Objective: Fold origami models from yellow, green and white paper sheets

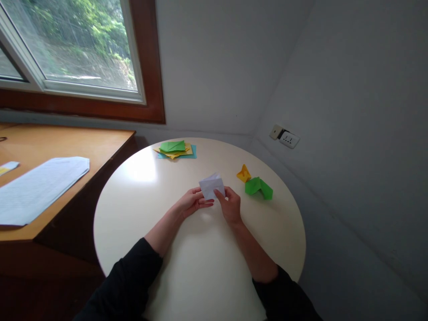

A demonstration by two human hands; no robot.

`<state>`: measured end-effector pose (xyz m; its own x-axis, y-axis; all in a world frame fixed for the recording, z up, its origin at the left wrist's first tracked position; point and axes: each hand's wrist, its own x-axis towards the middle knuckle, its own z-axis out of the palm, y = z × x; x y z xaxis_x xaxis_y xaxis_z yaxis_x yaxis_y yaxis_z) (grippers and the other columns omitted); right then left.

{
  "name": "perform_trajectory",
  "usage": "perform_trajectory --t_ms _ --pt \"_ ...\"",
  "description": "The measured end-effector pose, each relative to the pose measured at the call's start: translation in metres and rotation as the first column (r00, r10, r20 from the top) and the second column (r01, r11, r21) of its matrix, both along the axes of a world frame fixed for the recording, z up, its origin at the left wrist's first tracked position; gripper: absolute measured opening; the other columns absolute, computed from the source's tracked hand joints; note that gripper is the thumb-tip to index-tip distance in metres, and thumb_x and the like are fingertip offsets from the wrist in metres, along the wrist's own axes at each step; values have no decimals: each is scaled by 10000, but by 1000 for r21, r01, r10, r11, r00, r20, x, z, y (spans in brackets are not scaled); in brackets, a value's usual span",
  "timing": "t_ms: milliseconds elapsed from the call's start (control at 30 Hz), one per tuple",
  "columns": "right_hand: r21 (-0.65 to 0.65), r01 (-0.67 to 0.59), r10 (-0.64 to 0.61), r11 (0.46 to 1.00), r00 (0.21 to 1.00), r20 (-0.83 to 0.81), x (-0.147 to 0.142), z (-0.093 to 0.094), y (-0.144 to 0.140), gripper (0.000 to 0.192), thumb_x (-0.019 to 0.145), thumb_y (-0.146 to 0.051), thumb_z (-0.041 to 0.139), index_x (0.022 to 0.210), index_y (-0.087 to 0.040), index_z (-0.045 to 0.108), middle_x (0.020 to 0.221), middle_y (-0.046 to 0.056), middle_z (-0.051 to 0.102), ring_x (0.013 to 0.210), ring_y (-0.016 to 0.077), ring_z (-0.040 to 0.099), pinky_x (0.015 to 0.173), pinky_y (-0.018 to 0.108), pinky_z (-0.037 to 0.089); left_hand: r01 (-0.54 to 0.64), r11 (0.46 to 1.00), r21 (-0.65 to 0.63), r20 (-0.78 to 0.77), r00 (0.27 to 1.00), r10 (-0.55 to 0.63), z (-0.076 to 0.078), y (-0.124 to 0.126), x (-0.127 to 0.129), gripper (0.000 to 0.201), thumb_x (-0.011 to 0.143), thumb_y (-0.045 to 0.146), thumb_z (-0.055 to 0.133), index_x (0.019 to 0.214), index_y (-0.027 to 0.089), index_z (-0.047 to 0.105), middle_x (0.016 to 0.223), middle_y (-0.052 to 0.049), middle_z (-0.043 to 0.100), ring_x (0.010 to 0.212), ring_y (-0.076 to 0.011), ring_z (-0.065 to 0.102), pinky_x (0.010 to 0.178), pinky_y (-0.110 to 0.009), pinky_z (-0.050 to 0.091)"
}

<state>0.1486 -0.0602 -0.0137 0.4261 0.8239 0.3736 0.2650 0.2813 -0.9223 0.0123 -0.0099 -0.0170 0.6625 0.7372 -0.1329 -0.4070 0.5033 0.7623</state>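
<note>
The white folded paper (211, 186) sits above the middle of the round white table (140, 232), held just off or at its surface between both hands. In the head view, the left hand (192, 203) comes in from the lower left and grips the paper's lower left edge, fingers (204, 204) curled under and closed on it. The right hand (230, 205) meets it from the right, thumb and forefinger pinched on the lower right corner. The sheet already shows creases and an angled upper edge, so it reads as partly folded, somewhere in the middle of shaping rather than at the start.

To the right of the hands, near but apart from them, lie a small yellow folded piece (244, 173) and a green folded piece (258, 187), the two just beside each other. At the far edge of the table rests a stack of coloured sheets (175, 150), green on top with yellow and blue under it, well apart from the hands.

Judging by the grip, the step in hand is setting or adjusting a fold. The next move calls for both pinches to stay firm, for edges to be lined up cleanly, and for the crease to be pressed flat, likely against the tabletop.

Off the table, a wooden desk (67, 142) on the left carries a printed sheet (36, 189).
</note>
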Motion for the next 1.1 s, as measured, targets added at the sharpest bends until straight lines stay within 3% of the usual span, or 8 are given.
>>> perform_trajectory --t_ms 100,167,267,367,467,633,900,1100 --pt "21 101 -101 995 995 15 4 -1 1 282 699 -410 627 823 -156 632 761 16 606 708 141 522 642 261 389 -93 995 -24 10 996 93 2 0 0 204 717 59 613 918 92 632 878 -123 687 698 -183 669 781 -357 530" --pt "11 122 -121 992 992 -43 7 -1 2 312 700 -425 626 864 -160 623 646 -23 544 599 113 478 558 236 365 -150 987 -53 13 989 151 3 1 0 201 722 45 587 911 98 632 865 -112 690 722 -186 669 785 -358 531" --pt "-61 0 -12 998 980 -200 9 1 1 398 697 -448 627 977 -171 572 471 -97 419 426 76 375 449 208 301 -177 980 -89 31 983 180 3 2 -1 196 720 37 578 894 110 633 829 -92 691 735 -178 663 795 -354 529" --pt "-130 -202 145 971 924 -354 7 4 -1 558 656 -463 665 1113 -206 473 477 -98 514 400 86 468 437 200 337 -158 982 -105 61 984 165 1 3 -1 176 710 42 599 866 115 631 809 -81 688 736 -166 659 789 -330 530" --pt "-160 -328 223 931 858 -462 5 6 -3 556 600 -472 709 1034 -220 472 599 -50 628 477 121 600 461 202 395 -124 988 -93 94 987 133 -2 6 -1 168 703 55 625 863 106 628 798 -79 681 718 -147 653 751 -285 535" --pt "-151 -365 261 919 848 -462 9 6 -3 397 610 -485 707 793 -188 517 679 -7 668 572 148 665 502 208 450 -37 999 -37 143 989 42 -8 10 -2 110 701 85 664 805 76 630 716 -65 653 621 -97 618 649 -199 520" --pt "-148 -436 352 888 849 -393 15 11 -4 366 638 -481 696 773 -182 533 756 28 694 692 187 693 583 250 503 -19 1000 10 69 997 19 -5 9 -5 142 687 95 687 822 60 658 761 -97 678 648 -104 632 641 -180 513" --pt "-182 -485 388 856 833 -394 17 11 -5 390 652 -502 677 834 -191 528 704 26 695 570 177 676 493 244 491 -31 999 30 -5 999 31 -8 12 -8 176 683 98 690 852 54 661 779 -111 687 656 -114 643 662 -192 515"
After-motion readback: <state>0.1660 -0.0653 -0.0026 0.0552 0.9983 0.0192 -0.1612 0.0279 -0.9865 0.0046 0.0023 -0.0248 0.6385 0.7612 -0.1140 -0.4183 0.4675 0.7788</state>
